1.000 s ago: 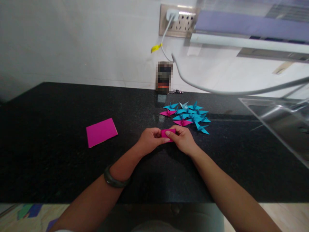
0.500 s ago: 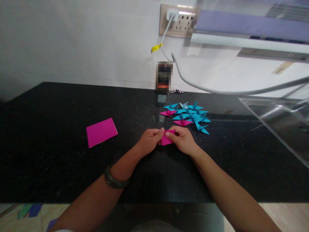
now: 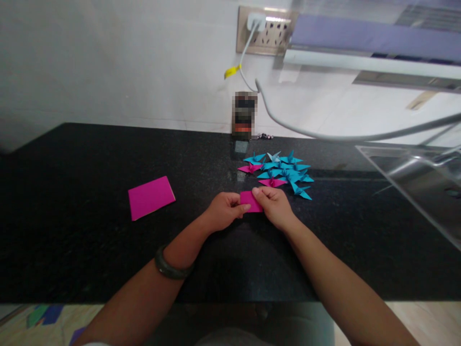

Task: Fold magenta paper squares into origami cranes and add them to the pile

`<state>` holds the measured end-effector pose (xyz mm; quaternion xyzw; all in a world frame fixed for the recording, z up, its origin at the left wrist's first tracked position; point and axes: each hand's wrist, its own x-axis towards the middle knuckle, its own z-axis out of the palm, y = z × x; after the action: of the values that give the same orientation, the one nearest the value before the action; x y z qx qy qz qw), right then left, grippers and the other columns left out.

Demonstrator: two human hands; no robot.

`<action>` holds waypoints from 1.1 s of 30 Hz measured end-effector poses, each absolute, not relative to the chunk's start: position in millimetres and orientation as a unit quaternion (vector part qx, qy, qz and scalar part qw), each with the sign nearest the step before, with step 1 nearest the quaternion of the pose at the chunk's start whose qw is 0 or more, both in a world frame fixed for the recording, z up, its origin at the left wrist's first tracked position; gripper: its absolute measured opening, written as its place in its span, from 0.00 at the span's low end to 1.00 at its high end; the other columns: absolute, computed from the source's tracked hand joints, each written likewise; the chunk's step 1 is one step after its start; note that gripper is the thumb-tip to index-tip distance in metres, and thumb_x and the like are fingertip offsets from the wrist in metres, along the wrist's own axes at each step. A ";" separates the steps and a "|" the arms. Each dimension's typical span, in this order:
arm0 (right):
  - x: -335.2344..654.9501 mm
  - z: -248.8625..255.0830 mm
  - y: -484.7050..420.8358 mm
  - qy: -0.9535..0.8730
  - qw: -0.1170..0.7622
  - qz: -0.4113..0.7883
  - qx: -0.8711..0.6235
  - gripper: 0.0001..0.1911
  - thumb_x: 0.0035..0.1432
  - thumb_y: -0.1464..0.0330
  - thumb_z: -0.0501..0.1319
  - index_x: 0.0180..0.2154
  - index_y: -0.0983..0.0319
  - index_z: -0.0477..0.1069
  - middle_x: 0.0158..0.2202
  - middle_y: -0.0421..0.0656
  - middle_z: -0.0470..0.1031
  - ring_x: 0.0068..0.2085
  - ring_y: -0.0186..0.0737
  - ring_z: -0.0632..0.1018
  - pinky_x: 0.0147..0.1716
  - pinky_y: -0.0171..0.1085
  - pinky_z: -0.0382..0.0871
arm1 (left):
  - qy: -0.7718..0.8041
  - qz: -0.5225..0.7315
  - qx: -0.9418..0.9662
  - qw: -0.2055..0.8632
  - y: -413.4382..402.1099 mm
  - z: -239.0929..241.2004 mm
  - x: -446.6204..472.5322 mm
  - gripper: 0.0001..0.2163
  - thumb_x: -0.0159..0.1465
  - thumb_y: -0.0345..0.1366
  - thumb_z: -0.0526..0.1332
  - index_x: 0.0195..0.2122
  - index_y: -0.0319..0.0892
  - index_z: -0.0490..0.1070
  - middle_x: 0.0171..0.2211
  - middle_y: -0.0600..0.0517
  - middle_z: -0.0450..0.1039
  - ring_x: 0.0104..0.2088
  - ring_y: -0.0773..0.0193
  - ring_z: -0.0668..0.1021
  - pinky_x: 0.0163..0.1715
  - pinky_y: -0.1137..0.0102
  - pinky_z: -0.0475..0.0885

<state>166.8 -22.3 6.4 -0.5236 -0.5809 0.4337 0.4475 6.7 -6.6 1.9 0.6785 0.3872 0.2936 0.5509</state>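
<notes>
A small folded piece of pink paper (image 3: 253, 203) is held between my two hands, a little above or on the dark counter. My left hand (image 3: 224, 211) pinches its left side, thumb on top. With thumb and fingers, my right hand (image 3: 275, 205) grips the right side near the upper corner. Just beyond the hands lies a cluster of folded paper cranes: several blue cranes (image 3: 286, 174), a pale one (image 3: 274, 157) and two pink cranes (image 3: 272, 182). Off to the left is a stack of pink paper (image 3: 151, 197).
The black counter (image 3: 90, 250) runs up to a white wall. A steel sink (image 3: 414, 178) is set in at the right. A blurred-out upright object (image 3: 245, 115) leans by the wall, under a socket panel (image 3: 266, 31) with a plugged-in white cable. A grey hose (image 3: 324, 138) crosses behind.
The pink paper has turned to lie more level between my hands. My left thumb has shifted down to its lower edge and my right thumb up to its top edge.
</notes>
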 end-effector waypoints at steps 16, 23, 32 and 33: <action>159.6 4.4 -23.0 -0.583 0.422 0.489 -0.492 0.15 0.46 0.57 0.62 0.27 0.64 0.70 0.20 0.37 0.68 0.18 0.27 0.63 0.16 0.29 0.58 | 0.438 0.367 0.626 0.531 -7.6 3.2 10.9 0.11 0.54 0.42 0.58 0.21 0.38 0.66 0.18 0.55 0.67 0.20 0.70 0.68 0.23 0.74 0.63; 179.4 8.6 -11.5 -0.494 0.512 0.428 -0.558 0.17 0.44 0.58 0.63 0.17 0.63 0.63 0.15 0.36 0.63 0.16 0.27 0.63 0.16 0.30 0.56 | 0.505 0.394 0.638 0.427 0.5 5.0 2.5 0.12 0.56 0.40 0.55 0.18 0.40 0.62 0.16 0.57 0.62 0.18 0.71 0.65 0.21 0.74 0.58; 161.9 8.2 -21.6 -0.527 0.480 0.489 -0.503 0.14 0.42 0.60 0.65 0.25 0.63 0.69 0.20 0.37 0.67 0.20 0.29 0.65 0.18 0.30 0.59 | 0.432 0.324 0.714 0.446 -5.7 3.4 5.9 0.12 0.56 0.41 0.56 0.19 0.40 0.64 0.17 0.58 0.61 0.19 0.71 0.63 0.21 0.74 0.57; 161.3 7.4 -21.7 -0.523 0.488 0.482 -0.506 0.13 0.44 0.60 0.64 0.24 0.63 0.68 0.18 0.36 0.66 0.19 0.28 0.64 0.18 0.30 0.58 | 0.424 0.320 0.718 0.450 -6.1 3.9 5.8 0.12 0.56 0.41 0.56 0.19 0.40 0.64 0.17 0.58 0.61 0.19 0.71 0.63 0.21 0.74 0.57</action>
<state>161.3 -21.7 7.4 -0.5063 -0.5225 0.4823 0.4878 5.8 -6.1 3.9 0.7176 0.4244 0.3197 0.4502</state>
